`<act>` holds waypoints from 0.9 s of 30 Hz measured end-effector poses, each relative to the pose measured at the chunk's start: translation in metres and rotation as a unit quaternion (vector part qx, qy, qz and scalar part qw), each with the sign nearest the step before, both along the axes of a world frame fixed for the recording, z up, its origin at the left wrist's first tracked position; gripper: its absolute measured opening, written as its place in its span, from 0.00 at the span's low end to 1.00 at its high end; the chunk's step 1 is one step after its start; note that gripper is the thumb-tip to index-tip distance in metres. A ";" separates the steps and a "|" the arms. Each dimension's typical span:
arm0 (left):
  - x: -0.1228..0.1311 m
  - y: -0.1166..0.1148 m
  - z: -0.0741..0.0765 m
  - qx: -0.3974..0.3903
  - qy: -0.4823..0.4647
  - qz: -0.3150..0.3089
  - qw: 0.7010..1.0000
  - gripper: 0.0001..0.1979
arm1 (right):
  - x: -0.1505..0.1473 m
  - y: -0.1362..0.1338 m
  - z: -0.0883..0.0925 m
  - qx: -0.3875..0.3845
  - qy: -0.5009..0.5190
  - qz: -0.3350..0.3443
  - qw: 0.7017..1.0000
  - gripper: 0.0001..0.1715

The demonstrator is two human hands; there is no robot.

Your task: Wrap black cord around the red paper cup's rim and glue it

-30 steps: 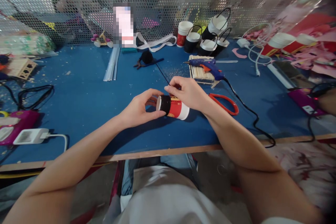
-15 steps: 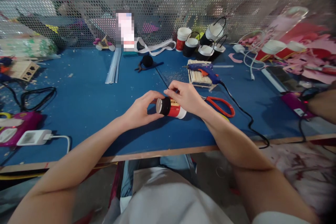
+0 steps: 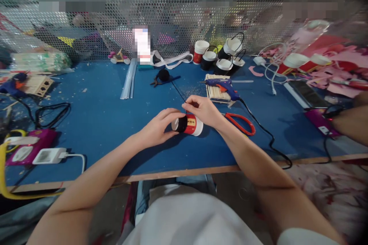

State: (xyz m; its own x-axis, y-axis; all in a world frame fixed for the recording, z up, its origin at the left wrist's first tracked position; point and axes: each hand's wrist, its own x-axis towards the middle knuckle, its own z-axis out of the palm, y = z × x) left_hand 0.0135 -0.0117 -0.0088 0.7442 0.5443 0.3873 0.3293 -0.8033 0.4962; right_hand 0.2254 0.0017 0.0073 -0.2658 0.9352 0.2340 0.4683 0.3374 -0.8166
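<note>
A red and white paper cup (image 3: 195,125) lies on its side above the blue table, its base end wrapped in black yarn. My left hand (image 3: 156,128) grips that base end between thumb and fingers. Pinched in my right hand (image 3: 201,109), just above the cup, is the black yarn (image 3: 178,92). The strand runs back to a black yarn ball (image 3: 164,75) farther up the table. Red-handled scissors (image 3: 241,124) lie to the right of my right hand, partly hidden by my forearm.
A blue glue gun (image 3: 221,84) rests on a stick bundle (image 3: 214,92). Behind it stand several black-wrapped cups (image 3: 209,60) with handles. Clear glue sticks (image 3: 128,80) lie left of the yarn ball. A purple power strip (image 3: 33,147) sits at left; another person's arm (image 3: 349,120) reaches in at right.
My right hand has lifted slightly away from the cup, and the yarn shows between hand and cup. The cup has turned a little, showing more of its printed label. The whole view has shifted.
</note>
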 end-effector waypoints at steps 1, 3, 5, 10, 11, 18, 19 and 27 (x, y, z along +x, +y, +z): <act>0.000 -0.001 0.002 0.004 0.013 -0.005 1.000 0.26 | -0.001 0.001 0.003 -0.005 0.010 0.006 1.000 0.16; -0.001 -0.003 0.005 0.010 0.038 -0.016 0.999 0.28 | -0.005 0.003 0.009 -0.012 0.021 0.026 0.999 0.15; 0.000 -0.004 0.007 0.015 0.054 -0.021 0.998 0.30 | -0.010 0.006 0.014 -0.012 0.018 0.046 0.999 0.14; 0.001 -0.006 0.005 -0.001 0.048 -0.001 0.999 0.27 | -0.022 0.020 0.011 -0.010 -0.043 0.055 0.997 0.14; 0.001 -0.005 0.005 -0.008 0.045 0.003 0.999 0.26 | -0.022 0.022 0.011 -0.010 -0.062 0.048 0.997 0.14; -0.003 0.002 0.004 -0.028 0.002 0.034 0.999 0.25 | 0.032 0.018 0.044 0.070 -0.152 -0.170 0.971 0.19; -0.004 0.004 0.004 -0.026 -0.002 0.047 0.999 0.24 | 0.046 0.019 0.048 0.080 -0.159 -0.209 0.962 0.18; -0.005 0.020 0.005 -0.012 -0.003 0.117 0.993 0.24 | 0.122 0.041 0.014 -0.022 -0.398 -0.257 0.880 0.18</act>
